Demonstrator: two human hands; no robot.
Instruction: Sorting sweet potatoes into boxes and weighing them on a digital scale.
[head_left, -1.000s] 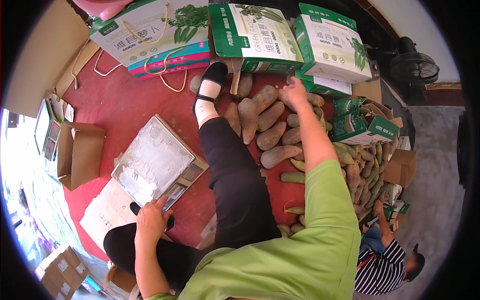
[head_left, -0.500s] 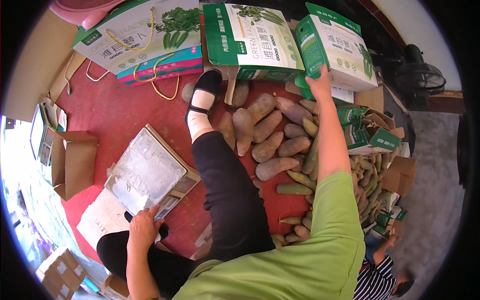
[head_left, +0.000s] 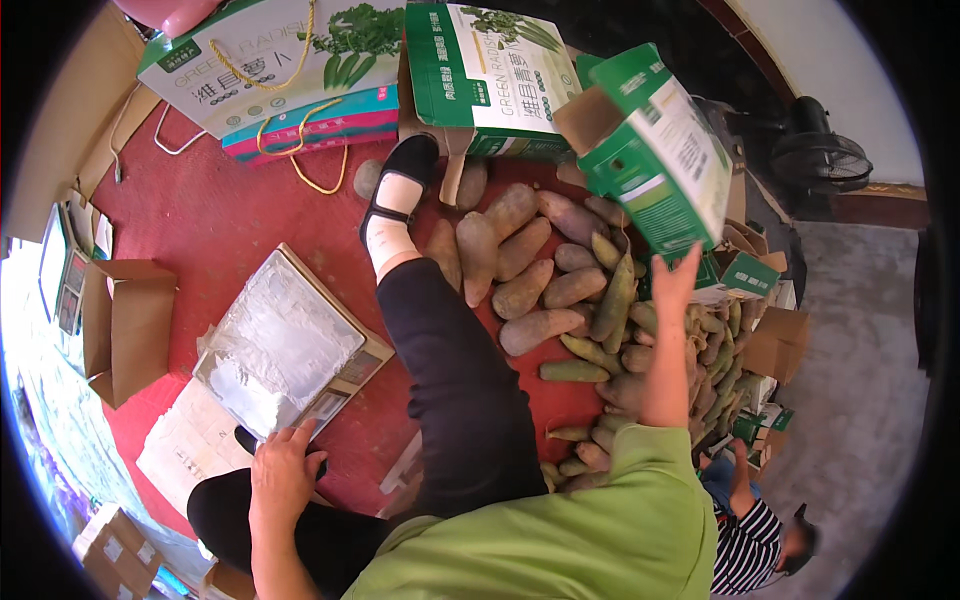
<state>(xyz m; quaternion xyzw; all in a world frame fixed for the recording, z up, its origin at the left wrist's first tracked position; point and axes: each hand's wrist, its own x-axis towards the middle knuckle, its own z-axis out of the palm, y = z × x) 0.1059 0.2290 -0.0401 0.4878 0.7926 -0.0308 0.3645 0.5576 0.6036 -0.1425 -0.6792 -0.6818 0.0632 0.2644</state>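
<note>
Our right hand grasps the lower edge of a green carton, lifted and tilted above the radish pile; our left hand rests open beside the scale

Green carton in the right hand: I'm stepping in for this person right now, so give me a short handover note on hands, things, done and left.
Right hand: raised, holding the green carton tilted in the air above the radish pile.
Left hand: resting by the near corner of the weighing scale on the red floor.
Done: one carton picked up.
Left: carton seems unfilled; scale pan bare; radishes lie loose beside the outstretched leg.
</note>
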